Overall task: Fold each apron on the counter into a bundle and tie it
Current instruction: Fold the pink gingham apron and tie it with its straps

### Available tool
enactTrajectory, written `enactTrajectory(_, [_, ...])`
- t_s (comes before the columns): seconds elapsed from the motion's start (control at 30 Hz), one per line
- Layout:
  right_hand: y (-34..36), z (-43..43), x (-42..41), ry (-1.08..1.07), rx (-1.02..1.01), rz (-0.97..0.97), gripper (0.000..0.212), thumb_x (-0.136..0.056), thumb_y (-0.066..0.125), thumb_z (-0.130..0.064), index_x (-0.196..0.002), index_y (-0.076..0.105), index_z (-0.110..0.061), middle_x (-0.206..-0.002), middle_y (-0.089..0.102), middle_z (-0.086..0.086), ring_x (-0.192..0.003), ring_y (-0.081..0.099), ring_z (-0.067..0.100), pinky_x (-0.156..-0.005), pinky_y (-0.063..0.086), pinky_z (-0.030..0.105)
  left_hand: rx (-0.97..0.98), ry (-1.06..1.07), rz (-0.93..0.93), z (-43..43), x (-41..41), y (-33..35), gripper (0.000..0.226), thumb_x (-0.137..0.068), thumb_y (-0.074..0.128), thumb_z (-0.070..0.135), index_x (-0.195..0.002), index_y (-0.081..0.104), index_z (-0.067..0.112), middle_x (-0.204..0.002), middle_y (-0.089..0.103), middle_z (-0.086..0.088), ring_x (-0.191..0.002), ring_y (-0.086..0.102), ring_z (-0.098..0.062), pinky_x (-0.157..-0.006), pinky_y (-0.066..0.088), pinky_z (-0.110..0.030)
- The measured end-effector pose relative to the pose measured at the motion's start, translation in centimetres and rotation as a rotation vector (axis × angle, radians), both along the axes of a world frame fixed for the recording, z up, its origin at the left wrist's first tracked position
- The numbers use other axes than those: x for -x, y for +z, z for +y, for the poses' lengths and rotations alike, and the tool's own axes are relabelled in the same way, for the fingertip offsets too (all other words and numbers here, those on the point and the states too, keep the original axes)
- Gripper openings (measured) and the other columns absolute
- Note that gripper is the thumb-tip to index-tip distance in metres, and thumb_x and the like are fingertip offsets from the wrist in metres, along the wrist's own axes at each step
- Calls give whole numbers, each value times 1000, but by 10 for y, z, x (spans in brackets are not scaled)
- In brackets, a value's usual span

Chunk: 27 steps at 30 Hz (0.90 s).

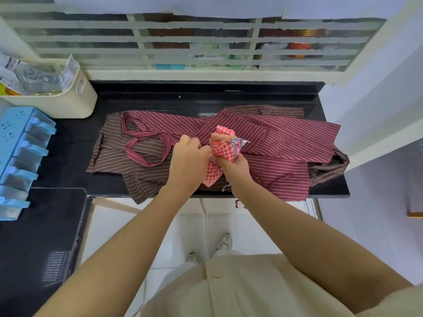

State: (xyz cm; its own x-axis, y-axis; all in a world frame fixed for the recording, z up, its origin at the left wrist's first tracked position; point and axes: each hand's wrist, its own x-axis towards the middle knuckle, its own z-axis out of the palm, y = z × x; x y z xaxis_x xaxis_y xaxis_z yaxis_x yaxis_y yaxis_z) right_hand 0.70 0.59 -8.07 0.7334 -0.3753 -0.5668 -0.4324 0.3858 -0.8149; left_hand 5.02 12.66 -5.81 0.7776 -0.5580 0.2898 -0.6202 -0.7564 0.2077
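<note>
Head view, centre frame: right hand (231, 165) clamps the red checked apron bundle (223, 151) steady, while left hand (186, 156) fingers (195, 144), curled tight, pinch its near edge, likely cinching the tie. Striped aprons (286, 138) lie spread on the desk (68, 156) beneath.

Three aprons at least on one bench (206, 97): one checked apron (220, 154), one maroon apron (279, 143), one brown apron (128, 163); more brown striped cloth (329, 168) at the right edge, same apron or a fourth, impossible to tell. Two hands: left hand (187, 156), right hand (233, 164). One cream basket (68, 106). One blue rack (16, 124). One barred window (206, 37). Two shoes (224, 242) on the floor.
</note>
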Motion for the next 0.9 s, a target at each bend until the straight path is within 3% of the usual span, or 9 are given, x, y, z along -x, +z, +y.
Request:
enactTrajectory(0.07, [-3, -2, -2, 10, -4, 16, 31, -86, 71, -16, -113, 57, -15, -101, 64, 1, -85, 60, 12, -64, 46, 20, 83, 50, 48, -4, -5, -9, 16, -91, 62, 17, -84, 71, 5, -87, 63, -11, -81, 56, -27, -71, 50, -40])
enactTrajectory(0.2, [-9, -12, -6, 36, 5, 79, 32, -86, 71, -20, -113, 57, -11, -94, 61, 2, -70, 52, 7, -52, 39, 17, 208, 129, 438, -12, -9, -25, 21, -99, 52, 21, -103, 69, 9, -113, 56, -7, -96, 54, -16, -86, 46, -34])
enactTrajectory(0.27, [-12, -18, -7, 58, 2, 123, 38, -86, 72, -24, -116, 57, -9, -94, 60, 3, -67, 50, 8, -49, 38, 17, 208, 132, 633, -14, -13, -27, 21, -100, 48, 25, -99, 67, 16, -110, 58, -3, -94, 54, -15, -85, 47, -34])
enactTrajectory(0.37, [-14, -24, -9, 81, -59, 159, 41, -86, 73, -27, -119, 58, -8, -88, 59, 4, -58, 44, 7, -41, 35, 17, 377, 172, 909, -18, -16, -19, 23, -101, 46, 25, -94, 67, 17, -98, 67, -2, -94, 62, -23, -87, 53, -48])
enactTrajectory(0.47, [-12, -32, -10, 108, -108, 141, 35, -87, 72, -26, -114, 58, -8, -74, 55, 0, -50, 40, 5, -38, 33, 16, 486, 178, 1063, -20, -15, -13, 23, -102, 47, 27, -98, 67, 16, -103, 67, -1, -98, 63, -21, -89, 54, -43])
enactTrajectory(0.63, [-12, -41, -17, 188, -174, 120, 23, -89, 70, -28, -91, 55, -10, -56, 47, -4, -40, 35, 4, -37, 30, 16, 625, 201, 1349, -19, -26, -12, 24, -102, 47, 31, -106, 65, 15, -110, 69, -5, -99, 65, -20, -77, 55, -32])
enactTrajectory(0.77, [-11, -46, -20, 247, -111, 150, 26, -91, 67, -34, -90, 56, -11, -55, 48, -4, -41, 35, 5, -37, 29, 16, 566, 224, 1299, -27, -37, -10, 20, -101, 49, 29, -97, 67, 20, -107, 67, -3, -98, 65, -20, -70, 55, -30])
enactTrajectory(0.9, [-7, -61, -28, 68, 156, 152, 32, -93, 61, -40, -103, 63, -10, -69, 53, -3, -50, 37, 4, -46, 33, 16, 474, 345, 1096, -32, -50, -16, 18, -99, 53, 27, -85, 66, 27, -113, 63, 2, -99, 62, -19, -72, 59, -38])
